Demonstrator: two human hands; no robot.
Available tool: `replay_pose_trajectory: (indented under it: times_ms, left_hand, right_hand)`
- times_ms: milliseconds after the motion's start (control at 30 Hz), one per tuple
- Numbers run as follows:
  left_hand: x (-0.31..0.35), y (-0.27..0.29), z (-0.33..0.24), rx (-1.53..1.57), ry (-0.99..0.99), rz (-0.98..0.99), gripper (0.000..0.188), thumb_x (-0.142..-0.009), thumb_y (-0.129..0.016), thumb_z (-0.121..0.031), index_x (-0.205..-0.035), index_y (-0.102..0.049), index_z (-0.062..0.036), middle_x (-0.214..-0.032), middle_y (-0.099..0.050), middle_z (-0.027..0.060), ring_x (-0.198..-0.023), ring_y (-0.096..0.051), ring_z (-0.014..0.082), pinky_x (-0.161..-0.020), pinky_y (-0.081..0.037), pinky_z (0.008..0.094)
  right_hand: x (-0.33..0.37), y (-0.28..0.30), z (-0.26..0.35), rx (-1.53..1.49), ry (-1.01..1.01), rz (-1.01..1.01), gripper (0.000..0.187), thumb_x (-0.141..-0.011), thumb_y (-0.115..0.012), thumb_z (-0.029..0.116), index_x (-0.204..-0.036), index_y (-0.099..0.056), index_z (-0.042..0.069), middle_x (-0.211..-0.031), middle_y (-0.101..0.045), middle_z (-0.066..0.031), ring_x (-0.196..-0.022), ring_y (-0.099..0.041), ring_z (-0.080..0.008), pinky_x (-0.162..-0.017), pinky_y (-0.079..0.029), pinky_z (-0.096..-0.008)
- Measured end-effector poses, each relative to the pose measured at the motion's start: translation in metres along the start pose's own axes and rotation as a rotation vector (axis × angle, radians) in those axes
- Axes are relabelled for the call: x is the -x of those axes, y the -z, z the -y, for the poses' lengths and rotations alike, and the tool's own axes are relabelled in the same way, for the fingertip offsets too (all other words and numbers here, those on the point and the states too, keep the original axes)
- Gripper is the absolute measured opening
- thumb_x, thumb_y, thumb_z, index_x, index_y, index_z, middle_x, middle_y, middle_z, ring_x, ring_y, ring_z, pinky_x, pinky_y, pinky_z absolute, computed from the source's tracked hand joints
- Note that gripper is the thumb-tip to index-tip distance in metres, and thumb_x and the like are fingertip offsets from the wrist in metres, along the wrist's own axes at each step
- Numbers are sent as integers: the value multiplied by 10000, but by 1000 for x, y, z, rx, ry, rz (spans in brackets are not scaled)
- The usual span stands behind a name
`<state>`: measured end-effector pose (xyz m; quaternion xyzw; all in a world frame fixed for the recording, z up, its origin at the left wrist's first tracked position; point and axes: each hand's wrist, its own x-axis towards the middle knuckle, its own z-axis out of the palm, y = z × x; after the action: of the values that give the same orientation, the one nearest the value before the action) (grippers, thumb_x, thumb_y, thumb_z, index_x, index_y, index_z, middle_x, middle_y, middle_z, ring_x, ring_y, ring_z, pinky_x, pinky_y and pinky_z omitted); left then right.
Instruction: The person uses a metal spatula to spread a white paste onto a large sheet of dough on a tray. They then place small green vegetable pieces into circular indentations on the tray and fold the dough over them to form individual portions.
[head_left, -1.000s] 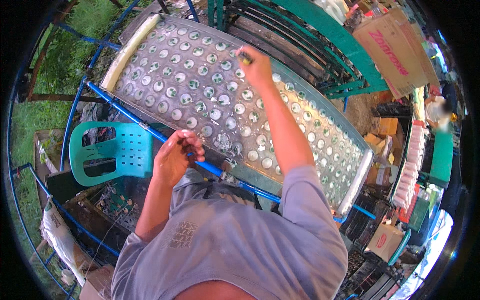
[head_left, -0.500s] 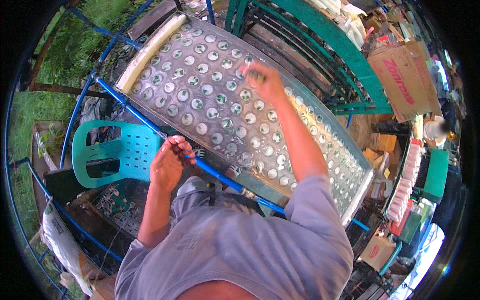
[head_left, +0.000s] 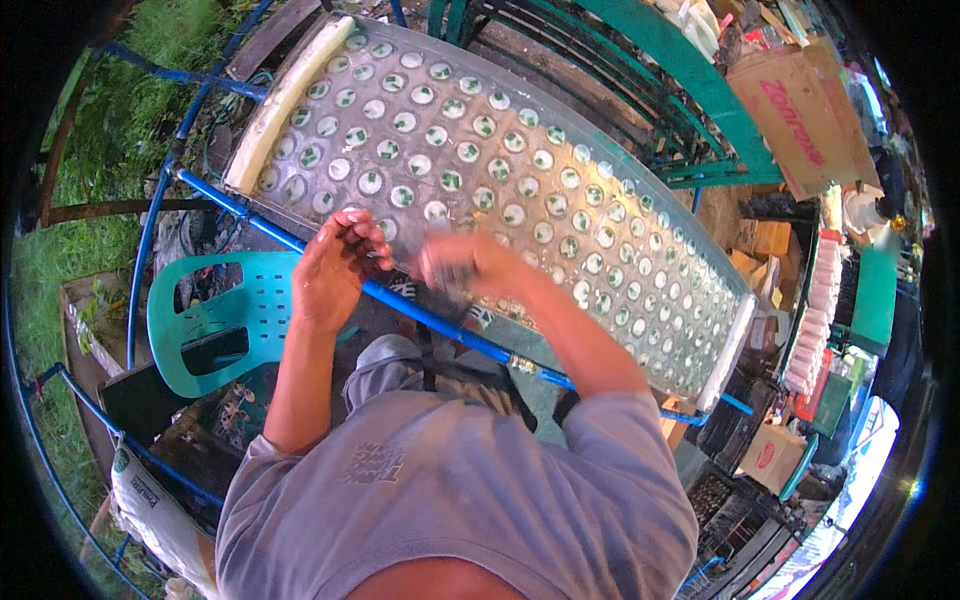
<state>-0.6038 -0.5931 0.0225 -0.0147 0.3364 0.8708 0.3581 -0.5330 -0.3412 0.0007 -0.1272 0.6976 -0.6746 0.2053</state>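
A long metal tray (head_left: 462,205) with rows of round holes lies slantwise before me. The holes hold white material, many with small green pieces on top. Over the tray's near edge, my left hand (head_left: 335,265) is raised with its fingers curled inward; whatever lies in them is hidden. Close beside it on the right, my right hand (head_left: 470,265) is closed and smeared by motion, around a dark thing whose kind I cannot make out. The two hands are apart by a small gap.
A blue metal bar (head_left: 430,318) runs along the tray's near side. White padded strips cap both tray ends. A turquoise plastic chair (head_left: 215,315) stands at left, a green slatted bench (head_left: 660,90) beyond the tray. At right are cardboard boxes (head_left: 800,115) and stacked pinkish packs (head_left: 815,315).
My right hand has swung back from the far part of the tray to beside my left hand. My left hand has risen slightly. The whole view has shifted a little.
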Motion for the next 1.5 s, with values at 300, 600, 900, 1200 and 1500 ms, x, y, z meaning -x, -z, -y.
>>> replay_pose_trajectory:
  times_ms: [300,600,900,1200,1500]
  left_hand:
    - [18,-20,39,-51,50,-45,448,-959,-611,-477,-1180,-550,-92,-1067,-592,81,-961,-611,270,-854,-528,435]
    - [34,-46,87,-24,-20,-143,439,-956,-613,-475,-1173,-558,-97,-1036,-590,76,-950,-611,257,-854,-522,418]
    - [34,-52,88,-51,-47,-167,425,-963,-612,-465,-1168,-563,-95,-1038,-594,68,-952,-603,250,-847,-512,418]
    - [12,-5,50,-19,6,-78,346,-976,-608,-437,-1144,-567,-137,-1069,-571,52,-976,-579,241,-861,-507,420]
    - [-28,-60,90,-4,277,160,509,-954,-618,-486,-1244,-570,-71,-1062,-629,103,-967,-628,264,-832,-516,407]
  right_hand:
    - [1,139,36,329,268,-288,198,-844,-633,-92,-982,-683,40,-1063,-749,-85,-1135,-683,-229,-1055,-471,-403]
    - [-30,149,-42,597,374,-634,347,-752,-669,-50,-1080,-701,59,-1127,-716,-145,-1125,-660,-359,-1064,-460,-488]
    - [-55,176,-27,470,372,-614,138,-849,-682,4,-981,-660,37,-1020,-732,-83,-1022,-685,-237,-1049,-459,-416]
    - [97,-4,5,55,208,-184,120,-845,-649,-17,-928,-627,66,-971,-682,-52,-964,-655,-220,-945,-489,-387]
    - [117,-24,-6,91,225,-339,157,-779,-714,25,-910,-631,48,-913,-656,-73,-885,-628,-189,-810,-494,-359]
